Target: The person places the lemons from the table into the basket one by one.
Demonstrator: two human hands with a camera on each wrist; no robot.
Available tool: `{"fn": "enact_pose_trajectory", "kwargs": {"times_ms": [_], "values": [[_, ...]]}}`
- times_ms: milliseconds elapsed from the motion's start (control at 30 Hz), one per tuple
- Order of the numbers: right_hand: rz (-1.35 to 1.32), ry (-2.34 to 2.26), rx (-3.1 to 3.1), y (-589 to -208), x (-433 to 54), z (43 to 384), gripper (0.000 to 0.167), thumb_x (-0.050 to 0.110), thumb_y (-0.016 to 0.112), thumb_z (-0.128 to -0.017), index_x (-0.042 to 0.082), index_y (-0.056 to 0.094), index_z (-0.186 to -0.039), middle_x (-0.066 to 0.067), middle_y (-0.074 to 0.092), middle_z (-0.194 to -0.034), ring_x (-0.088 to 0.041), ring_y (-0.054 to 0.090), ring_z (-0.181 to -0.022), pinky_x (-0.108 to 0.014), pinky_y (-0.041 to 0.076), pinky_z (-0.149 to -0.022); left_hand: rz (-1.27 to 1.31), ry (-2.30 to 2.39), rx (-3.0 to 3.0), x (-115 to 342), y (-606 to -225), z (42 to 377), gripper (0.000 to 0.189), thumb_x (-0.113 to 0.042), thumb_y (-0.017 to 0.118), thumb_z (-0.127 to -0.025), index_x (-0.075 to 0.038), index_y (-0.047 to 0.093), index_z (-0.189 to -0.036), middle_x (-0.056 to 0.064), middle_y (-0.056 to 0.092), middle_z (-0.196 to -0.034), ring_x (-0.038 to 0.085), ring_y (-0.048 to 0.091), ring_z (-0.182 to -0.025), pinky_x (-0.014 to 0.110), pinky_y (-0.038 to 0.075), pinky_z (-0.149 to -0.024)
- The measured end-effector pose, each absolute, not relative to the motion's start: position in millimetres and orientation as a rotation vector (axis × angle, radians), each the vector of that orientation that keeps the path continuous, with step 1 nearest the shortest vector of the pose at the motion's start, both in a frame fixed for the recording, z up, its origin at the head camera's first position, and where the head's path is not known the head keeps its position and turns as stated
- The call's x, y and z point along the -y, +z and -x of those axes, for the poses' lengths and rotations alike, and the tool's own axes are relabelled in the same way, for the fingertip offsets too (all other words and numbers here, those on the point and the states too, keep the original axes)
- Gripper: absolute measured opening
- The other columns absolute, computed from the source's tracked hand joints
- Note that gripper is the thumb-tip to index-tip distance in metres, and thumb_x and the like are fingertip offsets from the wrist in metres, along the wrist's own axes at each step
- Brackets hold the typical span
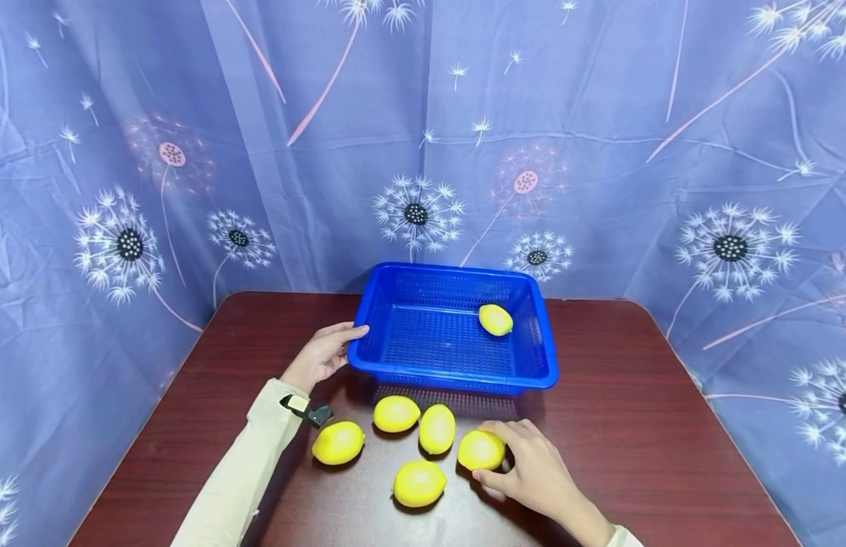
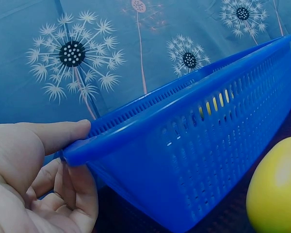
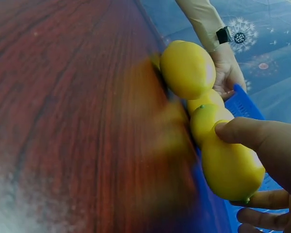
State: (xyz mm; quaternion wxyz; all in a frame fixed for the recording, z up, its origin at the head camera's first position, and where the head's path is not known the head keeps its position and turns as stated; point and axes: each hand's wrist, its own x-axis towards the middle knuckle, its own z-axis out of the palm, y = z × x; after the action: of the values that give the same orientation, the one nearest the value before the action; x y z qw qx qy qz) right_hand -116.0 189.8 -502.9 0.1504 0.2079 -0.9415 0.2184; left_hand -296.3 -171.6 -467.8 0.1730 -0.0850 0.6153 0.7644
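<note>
A blue plastic basket (image 1: 450,376) with slotted walls stands toward the back of the table, one lemon (image 1: 495,320) inside at its right. My left hand (image 1: 321,354) grips the basket's left end, thumb over the rim and fingers curled below, as the left wrist view shows. In front of the basket lie several yellow lemons. My right hand (image 1: 532,463) has thumb and fingers around the rightmost lemon (image 1: 480,450). In the right wrist view the thumb presses one side of that lemon (image 3: 233,167), with fingers at its far end.
Other lemons rest left of the right hand: one (image 1: 437,429) upright in view, one (image 1: 396,414) near the basket, one (image 1: 338,443) by the left wrist, one (image 1: 419,484) nearest me. Behind the dark wood table (image 1: 621,395) hangs a blue dandelion-print curtain (image 1: 600,99).
</note>
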Motion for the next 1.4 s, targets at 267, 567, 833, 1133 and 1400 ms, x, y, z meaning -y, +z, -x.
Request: {"fn": "enact_pose_trajectory", "kwargs": {"times_ms": [267,567,833,1133,1400], "values": [[-0.56,0.692,2.742,-491,-193,110,0.058,0.048,0.094,-0.066,0.031,0.07,-0.116,0.019,0.066,-0.099,-0.003,0.054,-0.088,-0.025,0.047,-0.067,0.254,2.143,-1.769,172,-470,298,0.044,-0.019,0.071,-0.098,0.001,0.055,-0.134,0.003,0.073,-0.099,0.016,0.07,-0.088,0.028,0.061,-0.077],[-0.587,0.738,2.735,-454,-203,112,0.058,0.046,0.095,-0.066,0.034,0.068,-0.116,0.025,0.063,-0.104,-0.007,0.057,-0.089,-0.025,0.047,-0.067,0.237,2.158,-1.753,173,-470,298,0.047,-0.019,0.071,-0.098,0.002,0.054,-0.136,0.001,0.073,-0.097,0.014,0.071,-0.086,0.027,0.061,-0.077],[-0.75,0.704,2.666,-415,-211,122,0.058,0.048,0.093,-0.07,0.032,0.067,-0.12,0.02,0.067,-0.115,-0.008,0.062,-0.103,-0.037,0.056,-0.081,0.222,2.174,-1.736,172,-469,296,0.033,-0.018,0.071,-0.098,-0.002,0.06,-0.125,0.004,0.074,-0.1,0.016,0.072,-0.087,0.028,0.062,-0.076],[-0.919,0.708,2.654,-386,-215,148,0.057,0.045,0.091,-0.073,0.03,0.068,-0.122,0.018,0.068,-0.109,-0.008,0.058,-0.092,-0.028,0.05,-0.072,0.238,2.189,-1.71,173,-470,297,0.021,-0.015,0.069,-0.099,-0.006,0.062,-0.117,0.001,0.074,-0.094,0.015,0.072,-0.085,0.028,0.062,-0.075],[-1.043,0.868,2.751,-362,-225,188,0.052,0.044,0.088,-0.078,0.029,0.066,-0.123,0.017,0.07,-0.106,-0.006,0.061,-0.084,-0.028,0.053,-0.062,0.229,2.183,-1.708,170,-469,296,0.021,-0.016,0.069,-0.099,-0.006,0.063,-0.116,0.005,0.074,-0.1,0.017,0.072,-0.088,0.028,0.062,-0.076]]}}
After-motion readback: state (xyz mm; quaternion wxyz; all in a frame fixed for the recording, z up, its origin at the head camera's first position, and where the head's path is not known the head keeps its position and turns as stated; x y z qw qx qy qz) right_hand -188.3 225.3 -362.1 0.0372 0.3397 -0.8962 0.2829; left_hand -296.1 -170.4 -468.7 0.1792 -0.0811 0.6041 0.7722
